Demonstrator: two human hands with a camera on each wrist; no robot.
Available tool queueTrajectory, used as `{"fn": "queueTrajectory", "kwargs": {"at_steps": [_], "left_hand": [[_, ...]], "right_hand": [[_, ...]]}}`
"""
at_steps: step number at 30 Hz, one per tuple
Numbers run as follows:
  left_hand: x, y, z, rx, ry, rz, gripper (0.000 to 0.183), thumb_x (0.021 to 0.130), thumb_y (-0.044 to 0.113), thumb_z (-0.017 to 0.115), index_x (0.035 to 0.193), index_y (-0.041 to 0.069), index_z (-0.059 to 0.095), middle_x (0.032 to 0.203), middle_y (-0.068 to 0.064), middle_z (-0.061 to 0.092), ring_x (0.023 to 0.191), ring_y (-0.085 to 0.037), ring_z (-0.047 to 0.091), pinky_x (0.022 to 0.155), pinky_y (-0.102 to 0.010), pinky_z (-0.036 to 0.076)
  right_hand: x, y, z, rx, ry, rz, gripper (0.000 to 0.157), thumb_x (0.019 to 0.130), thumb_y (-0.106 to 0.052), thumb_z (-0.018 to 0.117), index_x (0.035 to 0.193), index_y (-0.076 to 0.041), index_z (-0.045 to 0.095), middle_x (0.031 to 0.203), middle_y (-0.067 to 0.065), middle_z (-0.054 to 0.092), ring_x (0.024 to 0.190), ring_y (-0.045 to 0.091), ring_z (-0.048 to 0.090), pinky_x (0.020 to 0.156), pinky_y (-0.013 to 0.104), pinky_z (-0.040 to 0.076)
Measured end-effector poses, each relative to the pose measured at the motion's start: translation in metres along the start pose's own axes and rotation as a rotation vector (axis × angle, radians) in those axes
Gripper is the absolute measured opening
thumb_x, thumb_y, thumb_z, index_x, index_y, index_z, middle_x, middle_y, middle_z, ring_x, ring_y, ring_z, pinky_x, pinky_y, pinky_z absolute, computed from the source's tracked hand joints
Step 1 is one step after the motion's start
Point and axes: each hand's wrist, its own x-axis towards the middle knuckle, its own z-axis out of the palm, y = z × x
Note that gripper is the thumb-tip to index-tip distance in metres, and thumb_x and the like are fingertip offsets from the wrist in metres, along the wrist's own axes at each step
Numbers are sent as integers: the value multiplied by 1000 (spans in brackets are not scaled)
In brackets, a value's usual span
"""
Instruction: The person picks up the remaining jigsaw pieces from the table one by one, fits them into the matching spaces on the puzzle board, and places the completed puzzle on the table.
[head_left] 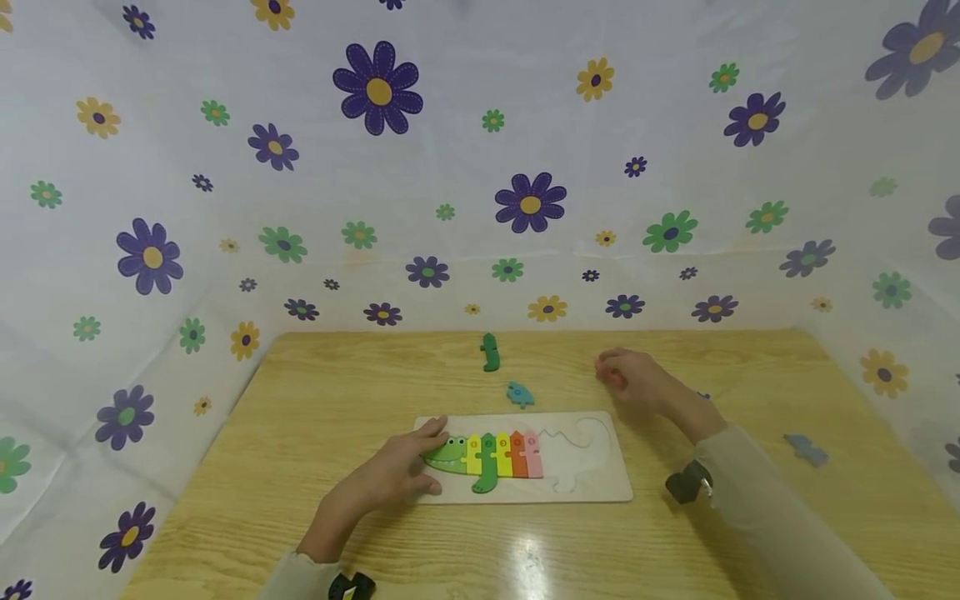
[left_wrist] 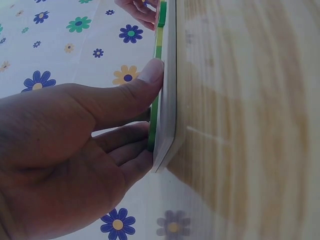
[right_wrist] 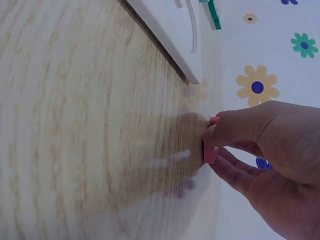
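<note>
A pale wooden puzzle board [head_left: 592, 487] lies on the table, with a crocodile's green head [head_left: 447, 454] and several coloured body pieces set in its left and middle part. Its right part shows the bare outline of a tail. My left hand [head_left: 397, 467] rests on the board's left end, thumb and fingers spread around the crocodile's head; the left wrist view shows the fingertips touching the board. Beyond the board's far right corner, my right hand [head_left: 637, 379] pinches a red puzzle piece [right_wrist: 210, 145] between thumb and fingers, at the tabletop.
Behind the board lie a dark green piece [head_left: 490, 352] and a blue-teal piece [head_left: 519, 394]. A grey-blue piece [head_left: 806, 448] lies to the right, and a small blue piece [head_left: 703, 396] is partly hidden behind the right forearm. Flower-printed cloth [head_left: 450, 167] walls the table.
</note>
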Motion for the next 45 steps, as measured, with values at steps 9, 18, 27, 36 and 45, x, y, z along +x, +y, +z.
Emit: {"fn": "queueTrajectory", "kwargs": {"at_steps": [9, 18, 27, 36, 45], "left_hand": [[0, 0, 0, 0, 1, 4, 73, 88, 10, 81, 150, -6, 46, 166, -19, 26, 153, -37, 25, 121, -53, 27], [-1, 4, -2, 1, 3, 7, 72, 88, 10, 80, 148, -8, 46, 165, -20, 27, 152, -38, 26, 120, -54, 28], [0, 1, 0, 18, 6, 7, 72, 87, 12, 81, 148, -8, 48, 165, -20, 28, 152, -38, 26, 120, -54, 28], [0, 0, 1, 25, 12, 11, 72, 87, 11, 81, 148, -7, 48, 165, -19, 29, 152, -38, 27, 120, -55, 29], [0, 1, 1, 12, 6, 9, 72, 88, 13, 81, 148, -7, 48, 165, -20, 28, 152, -38, 26, 120, -55, 28]], "right_hand": [[-4, -2, -3, 44, 27, 38, 13, 91, 7, 66, 102, 7, 71, 118, 27, 66, 97, 35, 67, 81, 41, 61], [-10, -6, -6, 82, 6, 107, 20, 88, 9, 69, 107, 5, 71, 135, 31, 59, 108, 40, 67, 88, 43, 61], [-18, -11, -11, 117, 45, 146, 16, 93, 7, 66, 108, 4, 71, 143, 33, 53, 108, 41, 67, 89, 46, 60], [-26, -13, -16, 143, 141, 62, 18, 89, 12, 67, 106, 7, 71, 136, 34, 58, 103, 41, 69, 86, 46, 61], [-35, -12, -17, 133, 206, 6, 21, 85, 17, 68, 105, 9, 71, 133, 34, 60, 98, 41, 71, 81, 45, 62]]}}
